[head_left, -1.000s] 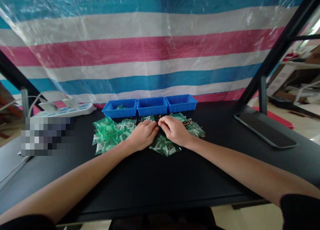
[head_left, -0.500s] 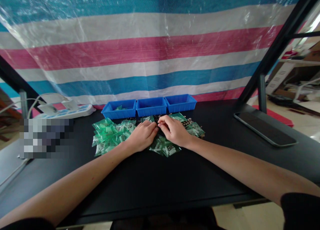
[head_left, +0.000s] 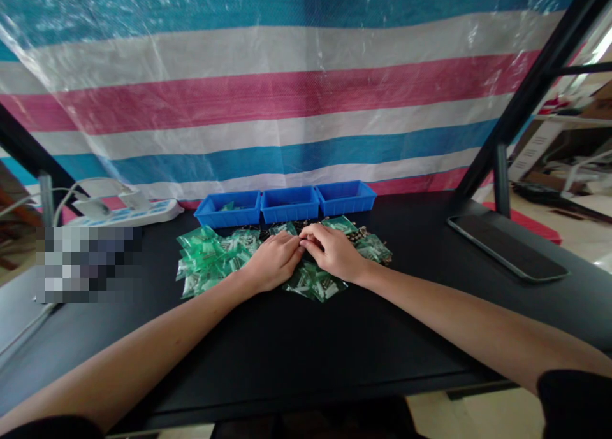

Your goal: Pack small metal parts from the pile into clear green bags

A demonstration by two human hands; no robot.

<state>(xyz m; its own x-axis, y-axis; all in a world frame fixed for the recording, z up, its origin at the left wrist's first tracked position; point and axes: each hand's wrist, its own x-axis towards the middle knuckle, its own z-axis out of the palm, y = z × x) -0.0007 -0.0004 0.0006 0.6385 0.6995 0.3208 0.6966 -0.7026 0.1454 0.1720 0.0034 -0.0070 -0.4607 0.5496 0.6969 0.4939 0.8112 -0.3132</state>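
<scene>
With the hands as the centre of the dial and twelve o'clock pointing away from the person, the left hand (head_left: 273,260) and the right hand (head_left: 335,251) meet over the table (head_left: 296,350), just short of the middle tray (head_left: 291,212). The fingers (head_left: 318,230) of both hands are curled and brought together tip to tip; whether they grasp a small piece or are merely closed, I cannot tell. The work looks to be mid-course: the heap of green bags (head_left: 203,254) at nine o'clock, beside the left hand, appears to hold pieces already, though it cannot be counted, and whether each bag is sealed is unclear. More clear bags (head_left: 318,283) lie between five and six o'clock, below the fingers and partly under the right hand. Another bag (head_left: 340,223) shows at two o'clock and one more packet (head_left: 375,248) at three, near loose small parts (head_left: 358,234) that seem not to be dealt with yet. Of the blue trays, the left tray (head_left: 228,218) at ten o'clock has a little greenish material in it, so perhaps something has been put there; what the middle one and the right tray (head_left: 348,204), between one and two o'clock, contain cannot be made out.
</scene>
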